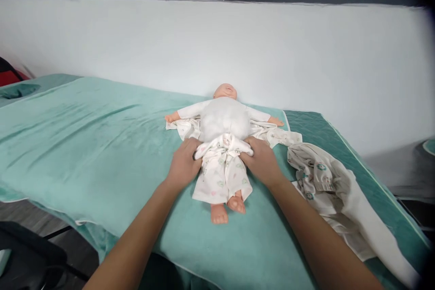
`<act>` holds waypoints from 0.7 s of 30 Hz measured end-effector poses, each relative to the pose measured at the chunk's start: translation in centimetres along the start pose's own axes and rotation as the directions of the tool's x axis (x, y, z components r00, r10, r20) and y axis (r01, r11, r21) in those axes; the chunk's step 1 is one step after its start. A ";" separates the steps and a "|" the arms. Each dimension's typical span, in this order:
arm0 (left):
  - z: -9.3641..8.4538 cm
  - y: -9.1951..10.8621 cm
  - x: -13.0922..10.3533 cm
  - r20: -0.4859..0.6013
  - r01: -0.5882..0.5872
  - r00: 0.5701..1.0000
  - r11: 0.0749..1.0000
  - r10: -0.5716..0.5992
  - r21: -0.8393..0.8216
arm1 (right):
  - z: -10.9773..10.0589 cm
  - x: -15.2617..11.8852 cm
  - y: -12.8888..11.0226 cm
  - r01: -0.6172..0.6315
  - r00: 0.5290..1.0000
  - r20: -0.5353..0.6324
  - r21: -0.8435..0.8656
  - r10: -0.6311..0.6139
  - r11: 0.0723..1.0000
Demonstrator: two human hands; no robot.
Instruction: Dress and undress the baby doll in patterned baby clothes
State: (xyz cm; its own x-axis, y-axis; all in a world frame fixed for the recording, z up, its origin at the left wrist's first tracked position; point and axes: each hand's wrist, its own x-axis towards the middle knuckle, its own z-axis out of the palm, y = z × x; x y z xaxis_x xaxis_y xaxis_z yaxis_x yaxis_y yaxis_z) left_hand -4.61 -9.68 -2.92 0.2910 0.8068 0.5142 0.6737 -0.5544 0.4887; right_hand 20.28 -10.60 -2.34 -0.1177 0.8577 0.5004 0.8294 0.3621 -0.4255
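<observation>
A baby doll (224, 118) lies on its back on the green bed cover, its head toward the wall and its arms spread. White printed pants (222, 174) cover its legs, and both bare feet stick out of the leg openings. My left hand (185, 161) is closed on the left side of the pants' waistband, with a dark ring on one finger. On the opposite side, my right hand (261, 158) grips the waistband's right edge. A printed light top (278, 137) is spread open beneath the doll's body and arms.
Crumpled white printed cloth (326, 181) lies to the right of the doll. The green cover (84, 145) extends far left. A white wall (152, 45) stands behind the bed. At the lower left is a black chair (30, 253).
</observation>
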 end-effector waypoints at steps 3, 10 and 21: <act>-0.7 1.2 -2.8 0.023 0.036 0.999 0.999 -0.035 -0.023 | -0.3 0.0 0.0 0.101 0.995 -0.029 0.025 -0.101 0.995; -0.3 1.3 -3.4 0.065 0.095 0.993 0.995 -0.095 0.010 | -1.0 -3.2 -1.8 0.058 0.996 0.052 0.212 -0.071 0.975; -2.8 1.9 -4.3 0.280 0.169 0.958 0.920 -0.068 -0.354 | -2.6 -9.9 -5.2 -0.078 0.964 0.264 0.372 -0.025 0.925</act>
State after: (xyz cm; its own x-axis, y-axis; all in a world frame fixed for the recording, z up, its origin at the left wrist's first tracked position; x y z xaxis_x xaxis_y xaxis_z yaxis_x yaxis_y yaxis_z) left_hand -6.53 -14.76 -2.21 0.4228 0.8675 0.2621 0.4283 -0.4462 0.7858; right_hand 18.54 -21.96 -3.13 -0.2782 0.9144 0.2941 0.5729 0.4037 -0.7133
